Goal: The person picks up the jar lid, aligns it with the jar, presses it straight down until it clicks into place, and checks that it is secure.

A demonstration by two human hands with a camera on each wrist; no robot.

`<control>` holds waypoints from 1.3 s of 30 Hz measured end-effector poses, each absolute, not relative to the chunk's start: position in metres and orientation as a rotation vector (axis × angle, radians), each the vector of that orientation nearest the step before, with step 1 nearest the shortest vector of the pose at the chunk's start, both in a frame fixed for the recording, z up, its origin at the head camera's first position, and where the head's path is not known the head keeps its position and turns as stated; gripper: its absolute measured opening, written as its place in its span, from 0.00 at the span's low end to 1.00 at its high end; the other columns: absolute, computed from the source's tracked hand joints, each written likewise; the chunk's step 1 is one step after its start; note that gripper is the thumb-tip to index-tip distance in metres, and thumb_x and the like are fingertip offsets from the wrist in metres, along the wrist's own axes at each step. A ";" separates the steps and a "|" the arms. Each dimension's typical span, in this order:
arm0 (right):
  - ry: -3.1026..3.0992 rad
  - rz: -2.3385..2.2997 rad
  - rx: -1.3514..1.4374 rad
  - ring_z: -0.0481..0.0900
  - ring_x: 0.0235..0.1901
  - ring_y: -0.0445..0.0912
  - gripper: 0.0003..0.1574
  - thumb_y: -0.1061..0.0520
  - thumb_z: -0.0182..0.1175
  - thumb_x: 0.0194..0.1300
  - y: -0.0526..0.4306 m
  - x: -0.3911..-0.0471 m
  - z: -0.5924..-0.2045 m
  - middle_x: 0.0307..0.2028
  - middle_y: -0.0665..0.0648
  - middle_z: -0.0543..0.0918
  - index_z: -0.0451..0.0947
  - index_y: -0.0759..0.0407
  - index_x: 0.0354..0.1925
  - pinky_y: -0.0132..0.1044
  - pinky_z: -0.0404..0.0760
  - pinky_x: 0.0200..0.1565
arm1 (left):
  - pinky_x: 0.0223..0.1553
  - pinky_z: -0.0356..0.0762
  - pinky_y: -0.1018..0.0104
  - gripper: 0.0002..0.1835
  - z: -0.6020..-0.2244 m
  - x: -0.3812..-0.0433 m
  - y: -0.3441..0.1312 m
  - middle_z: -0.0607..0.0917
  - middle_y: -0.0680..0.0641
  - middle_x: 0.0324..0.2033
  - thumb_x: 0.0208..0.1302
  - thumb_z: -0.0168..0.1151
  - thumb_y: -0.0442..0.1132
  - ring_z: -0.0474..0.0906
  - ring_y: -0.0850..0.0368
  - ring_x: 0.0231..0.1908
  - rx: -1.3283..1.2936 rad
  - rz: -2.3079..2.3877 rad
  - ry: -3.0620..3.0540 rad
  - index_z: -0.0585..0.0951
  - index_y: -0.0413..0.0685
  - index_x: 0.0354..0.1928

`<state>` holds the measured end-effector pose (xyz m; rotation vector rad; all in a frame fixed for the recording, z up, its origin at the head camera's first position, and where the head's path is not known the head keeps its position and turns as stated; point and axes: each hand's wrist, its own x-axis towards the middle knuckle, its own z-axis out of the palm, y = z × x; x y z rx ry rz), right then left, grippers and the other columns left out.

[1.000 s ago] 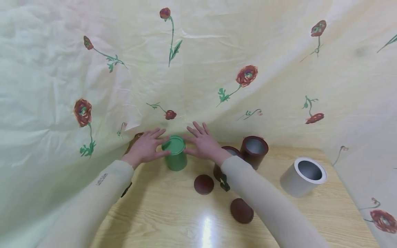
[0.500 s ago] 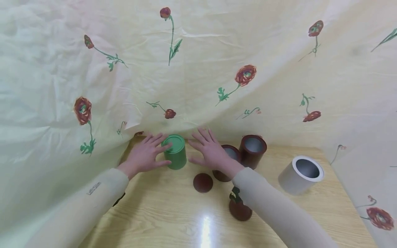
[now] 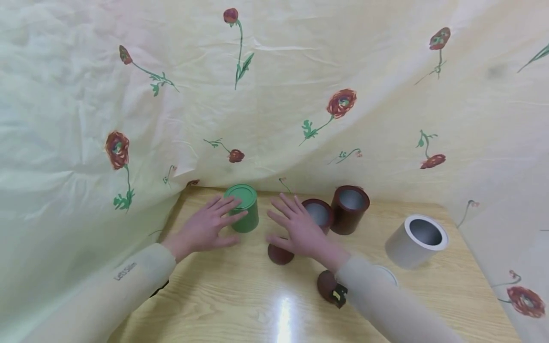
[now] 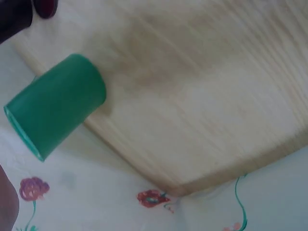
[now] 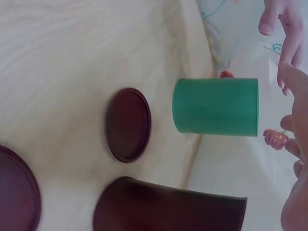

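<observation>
Head view: two bare hands reach over a wooden tabletop [image 3: 240, 300]. The left hand [image 3: 205, 227] and right hand [image 3: 302, 233] have loosely spread fingers, released and gripping nothing. Between them, a green canister [image 3: 248, 222] stands upright near the far edge, by the far-left corner. Two open dark-red canisters [image 3: 346, 220] stand further right along that edge; a white canister [image 3: 404, 248] is near the right edge. One dark-red lid [image 3: 280, 255] lies partly behind the right hand, another [image 3: 326, 286] nearer the front edge.

Left wrist view: the green canister stands apart from a sliver of hand.

Right wrist view: both hands show beyond the green canister's top, without grasping it.
</observation>
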<state>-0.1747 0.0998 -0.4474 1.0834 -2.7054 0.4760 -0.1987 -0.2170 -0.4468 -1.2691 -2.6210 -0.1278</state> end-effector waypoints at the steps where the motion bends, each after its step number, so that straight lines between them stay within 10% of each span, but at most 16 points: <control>1: -2.697 0.478 1.087 0.54 0.82 0.64 0.44 0.35 0.68 0.71 0.101 -0.171 -0.449 0.78 0.65 0.68 0.77 0.60 0.73 0.66 0.50 0.80 | 0.78 0.61 0.37 0.39 -0.449 -0.197 -0.216 0.72 0.39 0.77 0.66 0.72 0.64 0.65 0.38 0.78 -1.286 -0.134 -2.612 0.78 0.55 0.75; 23: -2.735 0.711 1.021 0.62 0.79 0.65 0.46 0.38 0.72 0.69 0.129 -0.110 -0.508 0.78 0.63 0.69 0.75 0.62 0.74 0.62 0.57 0.80 | 0.73 0.71 0.38 0.40 -0.495 -0.178 -0.195 0.73 0.40 0.76 0.67 0.70 0.66 0.71 0.36 0.74 -1.429 -0.282 -2.703 0.78 0.55 0.75; 39: -2.840 0.701 0.849 0.66 0.76 0.68 0.43 0.41 0.71 0.70 0.145 -0.092 -0.547 0.74 0.69 0.73 0.77 0.68 0.70 0.67 0.60 0.77 | 0.80 0.58 0.46 0.44 -0.522 -0.192 -0.160 0.67 0.42 0.80 0.69 0.65 0.69 0.63 0.37 0.78 -1.460 -0.187 -2.908 0.72 0.55 0.79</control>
